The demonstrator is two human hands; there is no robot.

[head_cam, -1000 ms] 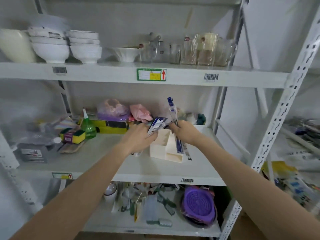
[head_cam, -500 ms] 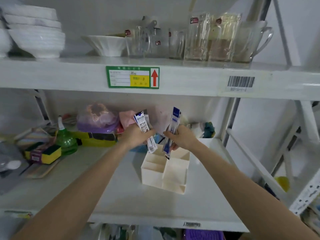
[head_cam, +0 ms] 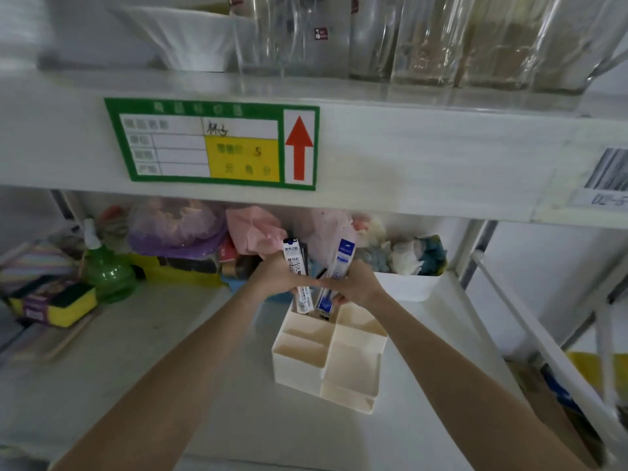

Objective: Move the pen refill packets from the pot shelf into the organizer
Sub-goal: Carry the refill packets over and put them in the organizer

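A cream organizer [head_cam: 351, 365] with several compartments stands on the white middle shelf. My left hand [head_cam: 277, 275] grips a white pen refill packet [head_cam: 294, 258], upright, its lower end inside the organizer's back compartment. My right hand [head_cam: 356, 283] holds a blue-and-white pen refill packet [head_cam: 342, 258], also upright, with its lower end dipping into the same back part. The two hands touch just above the organizer's rear rim.
Behind the hands lie pink and purple bags [head_cam: 176, 226] and a white bin [head_cam: 407, 287] of cloths. A green spray bottle [head_cam: 107, 270] and yellow sponges [head_cam: 57, 304] sit at the left. The upper shelf edge [head_cam: 424, 158] with glasses hangs close overhead. A rack post [head_cam: 543, 341] is at the right.
The camera has moved closer to the shelf. Both hands have lowered their packets from above the organizer so that the lower ends now sit in its back compartment.
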